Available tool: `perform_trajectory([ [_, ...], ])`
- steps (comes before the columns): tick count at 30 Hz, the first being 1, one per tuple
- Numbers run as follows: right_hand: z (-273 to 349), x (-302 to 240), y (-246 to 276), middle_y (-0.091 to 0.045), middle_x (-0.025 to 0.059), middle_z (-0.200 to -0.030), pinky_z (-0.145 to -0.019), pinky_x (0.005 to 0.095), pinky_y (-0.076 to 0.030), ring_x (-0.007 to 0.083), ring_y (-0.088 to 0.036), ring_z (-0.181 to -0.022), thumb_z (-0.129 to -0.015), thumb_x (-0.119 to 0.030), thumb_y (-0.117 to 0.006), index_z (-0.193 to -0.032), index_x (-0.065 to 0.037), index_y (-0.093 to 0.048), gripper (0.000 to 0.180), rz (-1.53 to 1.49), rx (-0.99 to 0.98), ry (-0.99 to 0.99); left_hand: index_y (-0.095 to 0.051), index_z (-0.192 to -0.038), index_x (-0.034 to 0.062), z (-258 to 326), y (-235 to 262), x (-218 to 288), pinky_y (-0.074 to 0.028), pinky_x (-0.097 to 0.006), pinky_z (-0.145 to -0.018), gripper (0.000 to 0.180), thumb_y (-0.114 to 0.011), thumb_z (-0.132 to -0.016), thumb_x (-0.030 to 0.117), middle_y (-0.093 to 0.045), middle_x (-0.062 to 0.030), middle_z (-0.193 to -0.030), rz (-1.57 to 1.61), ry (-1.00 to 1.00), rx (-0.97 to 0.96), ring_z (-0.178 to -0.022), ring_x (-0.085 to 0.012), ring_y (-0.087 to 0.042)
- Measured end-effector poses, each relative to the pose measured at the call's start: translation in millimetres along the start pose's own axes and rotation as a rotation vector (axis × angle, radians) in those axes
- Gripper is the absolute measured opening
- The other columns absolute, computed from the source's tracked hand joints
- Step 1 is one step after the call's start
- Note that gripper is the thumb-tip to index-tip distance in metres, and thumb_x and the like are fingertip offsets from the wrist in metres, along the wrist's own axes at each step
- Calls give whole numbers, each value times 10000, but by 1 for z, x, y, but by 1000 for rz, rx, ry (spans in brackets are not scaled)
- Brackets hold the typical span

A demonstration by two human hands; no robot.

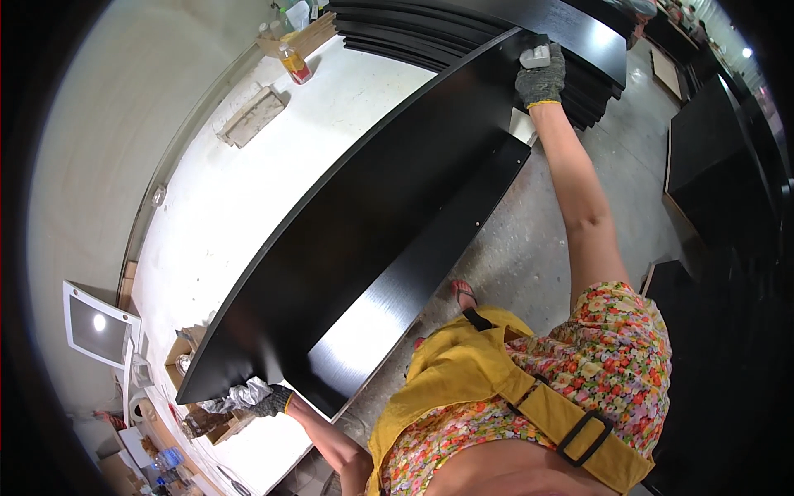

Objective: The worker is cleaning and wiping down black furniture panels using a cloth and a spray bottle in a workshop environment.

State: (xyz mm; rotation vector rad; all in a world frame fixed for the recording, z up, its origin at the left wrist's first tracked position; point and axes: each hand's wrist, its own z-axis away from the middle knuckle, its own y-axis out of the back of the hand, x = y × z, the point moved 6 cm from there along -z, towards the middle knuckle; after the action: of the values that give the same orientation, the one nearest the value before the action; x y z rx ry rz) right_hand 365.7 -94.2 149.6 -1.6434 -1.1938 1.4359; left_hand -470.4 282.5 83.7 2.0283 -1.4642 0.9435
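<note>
A long black panel (389, 165) stands tilted on its edge over the white worktable, its ends between my two hands. My right hand (542, 81), in a dark grey knitted glove, is closed at the panel's far end; a small whitish piece (536, 56) shows at its fingers. At the near left end my left hand (271, 402), gloved too, is closed at the panel's lower corner with a crumpled silvery-white cloth or wrap (238, 396). Its fingertips are partly hidden. In front of the upright panel lies another black board (413, 269) with small holes along its edge.
Black panels (397, 37) are stacked at the far end of the white table (198, 223). A bottle (294, 64) and a grey block (252, 116) stand near the wall. At left are a white-framed screen (99, 322) and a cardboard box (223, 428). More dark panels (703, 157) stand at right.
</note>
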Motion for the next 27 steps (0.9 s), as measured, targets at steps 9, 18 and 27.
perform_trajectory([
  [9, 11, -59, -35, -613, 36, -915, -874, 399, -485, 235, -574, -862, -966, -364, -360, -990, -151, -595, 317, 171, -10, 56, -512, -1288, 16, -51, 38, 50, -530, -365, -843, 394, -421, -1009, 278, -594, -95, -1154, 17, -172, 19, -933, -208, -604],
  [18, 62, -83, -102, -658, 37, -1112, -924, 420, -438, 247, -570, -1133, -831, -256, -473, -1065, -177, -624, 290, 2987, -277, 1287, -528, -1227, -32, -61, 75, 95, -549, -370, -922, 380, -513, -981, 258, -596, -156, -1152, -14, -190, -4, -1047, -261, -616],
  [27, 66, -97, -96, -584, -9, -1239, -1010, 451, -393, 230, -489, -1233, -818, -409, -574, -1139, -371, -646, 331, 3131, -174, 995, -620, -1173, -50, -57, 65, 146, -517, -354, -922, 389, -461, -1013, 267, -644, -166, -1221, -547, -195, -27, -1034, -252, -638],
])
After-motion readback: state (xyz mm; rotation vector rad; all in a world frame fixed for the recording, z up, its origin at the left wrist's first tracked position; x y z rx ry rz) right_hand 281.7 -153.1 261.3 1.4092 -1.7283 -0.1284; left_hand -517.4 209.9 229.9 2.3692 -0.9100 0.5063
